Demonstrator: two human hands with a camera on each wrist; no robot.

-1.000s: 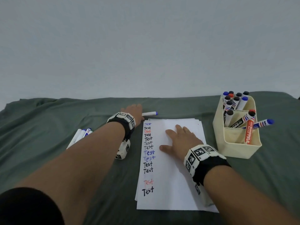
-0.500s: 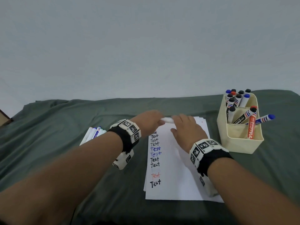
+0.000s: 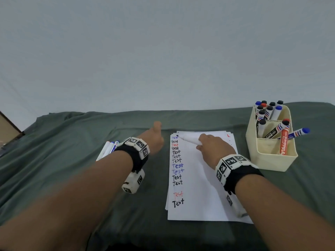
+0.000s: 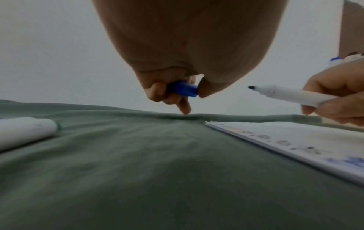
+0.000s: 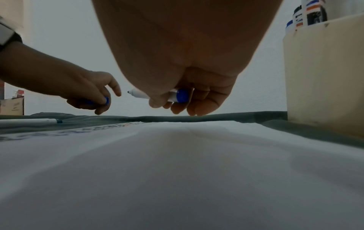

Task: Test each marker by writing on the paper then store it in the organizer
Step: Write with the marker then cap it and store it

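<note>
Already uncapped, the marker lay slanted in the right hand, just right of the head view's centre, fingers curled round its white barrel and its dark tip poised at the top of the column of words on the paper; whether the tip touched the sheet could not be told. Its blue cap sat pinched between the thumb and curled fingers of the left hand, which hung over the green cloth just left of the paper's upper corner.

Judging by the sheet, the work was well along: more than a dozen "Test" entries in black, blue and red ran down its left margin. This marker seemingly had yet to write its word, be capped and be stored. A few more capped markers waited at centre left of the head view, partly hidden by the left wrist.

At the right edge stood the cream organizer, with two compartments visible. The far one held a tight upright cluster of black-, blue- and red-capped markers; the nearer one held a handful leaning loosely, among them an orange-bodied one and a blue-capped one sticking out over the rim.
</note>
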